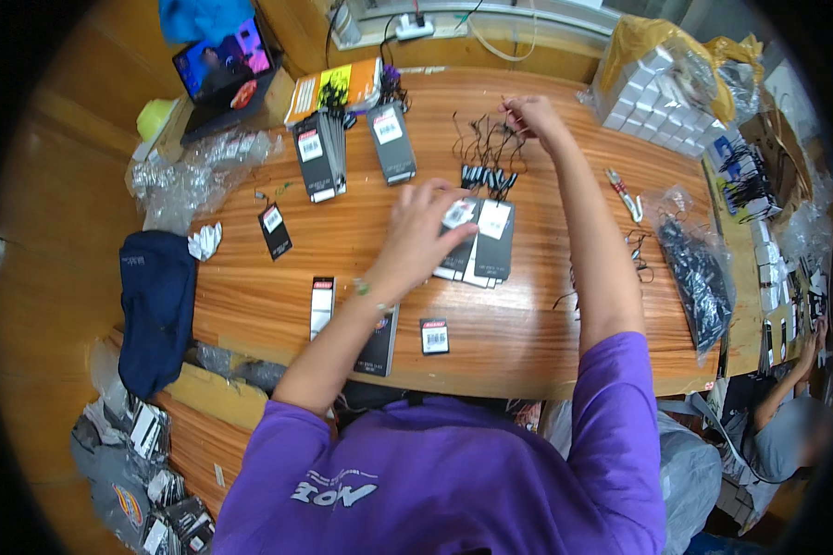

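Note:
My left hand [415, 236] lies with fingers spread at the left edge of a fanned group of dark hang tags [495, 245] with white stickers, its thumb over them. Black string loops [481, 139] with small dark plastic fasteners run from the top of these tags toward the far side. At the far end of the strings my right hand [533, 120] is closed in a pinch on a string; the exact grip is small. Further left stand a stack of grey hang tags [319, 162] and another grey tag bundle [392, 143], both with strings at the top.
A single black tag [273, 230], a small label card [434, 337] and a striped-label tag [322, 305] lie nearer me. Snips [626, 196] and a plastic bag of black strings [699, 277] are on the right. White boxes [652, 102] stand far right; a lit screen [222, 60] is far left.

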A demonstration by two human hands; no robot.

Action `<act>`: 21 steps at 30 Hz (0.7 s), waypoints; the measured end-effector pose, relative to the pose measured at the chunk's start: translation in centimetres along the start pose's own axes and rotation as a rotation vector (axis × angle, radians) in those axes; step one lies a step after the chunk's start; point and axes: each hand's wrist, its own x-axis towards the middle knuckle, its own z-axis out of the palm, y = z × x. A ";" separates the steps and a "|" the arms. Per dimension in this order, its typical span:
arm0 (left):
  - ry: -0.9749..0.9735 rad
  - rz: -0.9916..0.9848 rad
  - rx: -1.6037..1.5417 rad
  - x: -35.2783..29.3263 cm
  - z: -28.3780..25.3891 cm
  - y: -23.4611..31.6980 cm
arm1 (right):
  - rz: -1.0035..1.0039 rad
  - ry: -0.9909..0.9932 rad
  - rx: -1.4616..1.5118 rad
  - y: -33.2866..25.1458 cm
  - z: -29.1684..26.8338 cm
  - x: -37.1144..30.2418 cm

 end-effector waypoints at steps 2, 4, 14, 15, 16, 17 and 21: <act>-0.054 -0.017 -0.027 -2.7 -3.3 -0.9 | -0.074 0.123 -0.144 0.1 0.3 -0.6; -0.194 -0.029 -0.021 -5.1 -5.9 -2.3 | -0.263 0.305 -0.409 0.3 0.0 -1.4; -0.329 -0.054 -0.041 -13.0 -6.5 -7.0 | -0.381 -0.179 -0.612 1.2 13.0 -29.2; -0.315 -0.038 -0.041 -13.0 -6.4 -7.1 | -0.349 -0.133 -0.669 1.4 13.5 -30.0; -0.299 -0.026 -0.040 -13.0 -6.3 -7.1 | -0.351 -0.102 -0.664 1.9 13.7 -30.3; -0.281 -0.017 -0.039 -13.1 -6.3 -7.1 | -0.355 -0.075 -0.660 2.4 14.0 -30.4; -0.220 0.041 -0.043 -12.7 -6.6 -6.8 | -0.330 -0.029 -0.497 3.0 14.0 -30.0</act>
